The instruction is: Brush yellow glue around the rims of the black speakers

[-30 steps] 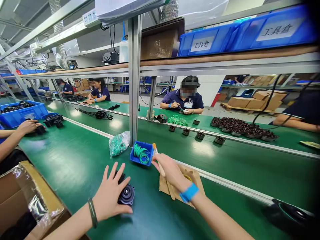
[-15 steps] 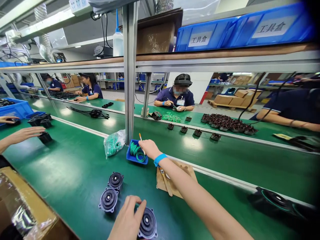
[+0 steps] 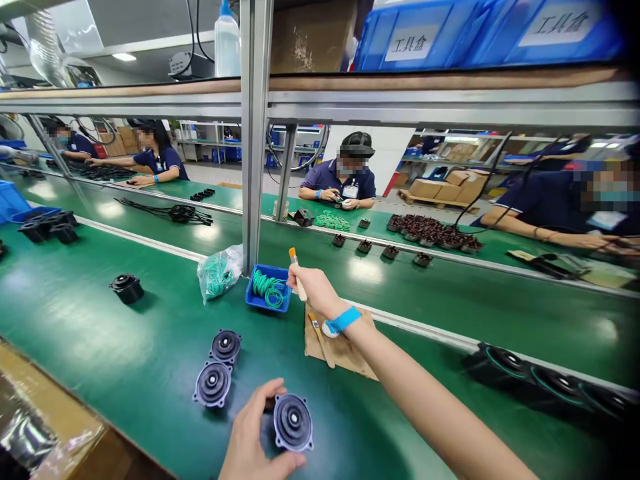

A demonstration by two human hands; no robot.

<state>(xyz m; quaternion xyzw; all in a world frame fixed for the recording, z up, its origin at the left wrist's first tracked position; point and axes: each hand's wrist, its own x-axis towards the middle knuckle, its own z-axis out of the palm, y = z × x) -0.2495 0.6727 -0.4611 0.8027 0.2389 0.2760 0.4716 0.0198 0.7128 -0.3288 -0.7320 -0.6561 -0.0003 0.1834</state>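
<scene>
My right hand [image 3: 314, 288], with a blue band at the wrist, holds a brush [image 3: 298, 275] at the right edge of a small blue bin [image 3: 267, 307]. Green rings [image 3: 265, 285] lie in that bin. Lower down, my left hand [image 3: 255, 433] curves around the left side of a round black part [image 3: 293, 421], thumb at its lower edge. Two similar parts [image 3: 213, 383] [image 3: 225, 345] stand touching each other to the left. Under my right wrist, a second brush [image 3: 321, 340] lies on a piece of cardboard [image 3: 345, 357].
A plastic bag of green rings [image 3: 220, 273] rests beside the metal post [image 3: 251, 153]. One black part [image 3: 127, 288] stands farther left. More parts with green rings [image 3: 550, 383] line the right. Across the bench, a person [image 3: 345, 175] works with small pieces.
The nearby hands at the left have gone from view, leaving a black part standing there. My left thumb has moved down around the round part. My right hand has shifted slightly right with the brush.
</scene>
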